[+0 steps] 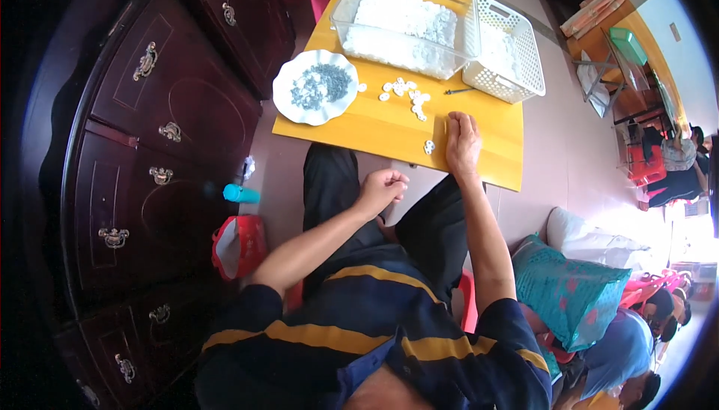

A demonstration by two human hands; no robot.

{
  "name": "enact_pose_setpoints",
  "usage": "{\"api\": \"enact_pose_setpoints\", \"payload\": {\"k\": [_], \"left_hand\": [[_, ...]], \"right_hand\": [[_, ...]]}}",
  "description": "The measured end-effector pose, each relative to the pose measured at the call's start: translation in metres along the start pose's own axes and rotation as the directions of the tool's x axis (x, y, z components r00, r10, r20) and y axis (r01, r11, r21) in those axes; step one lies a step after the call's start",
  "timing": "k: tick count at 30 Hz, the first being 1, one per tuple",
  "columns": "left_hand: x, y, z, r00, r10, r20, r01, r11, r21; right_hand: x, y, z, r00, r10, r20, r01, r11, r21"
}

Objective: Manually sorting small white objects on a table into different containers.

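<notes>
Head view: right hand [463, 144] rests on the yellow table [498, 140], fingers slightly bent, any hold unclear, just beside small white pieces [428, 146] near the front edge. Left hand [383, 191] half-curled, short of that edge, contents hidden. Likely risk: a careless leftward or inward sweep spills the pieces off.

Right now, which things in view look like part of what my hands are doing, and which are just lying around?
Probably part of it:
- loose white pieces near your right hand
- scalloped plate
- clear bin
- white basket

Apparently just lying about:
- turquoise cylinder
- red bag
- teal bag
</notes>
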State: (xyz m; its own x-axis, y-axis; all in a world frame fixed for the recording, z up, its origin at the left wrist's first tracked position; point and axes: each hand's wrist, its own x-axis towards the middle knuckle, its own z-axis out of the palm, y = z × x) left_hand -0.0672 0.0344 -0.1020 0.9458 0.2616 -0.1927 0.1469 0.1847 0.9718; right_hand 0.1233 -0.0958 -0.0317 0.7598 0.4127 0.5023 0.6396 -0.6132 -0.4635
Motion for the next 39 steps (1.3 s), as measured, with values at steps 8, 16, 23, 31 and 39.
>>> {"api": "enact_pose_setpoints", "payload": {"k": [8, 16, 23, 31, 39], "left_hand": [[-0.017, -0.027, 0.015, 0.906, -0.317, 0.28, 0.305, 0.948, 0.084], [-0.014, 0.003, -0.065, 0.958, -0.226, 0.174, 0.217, 0.973, 0.074], [-0.03, -0.006, -0.059, 0.954, -0.227, 0.196, 0.223, 0.974, 0.043], [-0.024, -0.012, -0.054, 0.946, -0.253, 0.203, 0.247, 0.967, 0.056], [-0.025, -0.01, -0.054, 0.948, -0.256, 0.191, 0.246, 0.966, 0.072]], "right_hand": [[-0.052, -0.015, -0.029, 0.974, 0.189, -0.125, -0.136, 0.929, 0.345], [-0.034, -0.033, -0.031, 0.992, 0.029, 0.123, -0.042, 0.993, 0.108], [-0.026, -0.025, -0.016, 0.981, -0.05, 0.187, 0.045, 0.998, 0.034], [-0.01, -0.016, -0.016, 0.986, 0.048, 0.161, -0.087, 0.965, 0.245], [0.002, 0.007, -0.016, 0.982, 0.135, 0.134, -0.158, 0.972, 0.173]]}}
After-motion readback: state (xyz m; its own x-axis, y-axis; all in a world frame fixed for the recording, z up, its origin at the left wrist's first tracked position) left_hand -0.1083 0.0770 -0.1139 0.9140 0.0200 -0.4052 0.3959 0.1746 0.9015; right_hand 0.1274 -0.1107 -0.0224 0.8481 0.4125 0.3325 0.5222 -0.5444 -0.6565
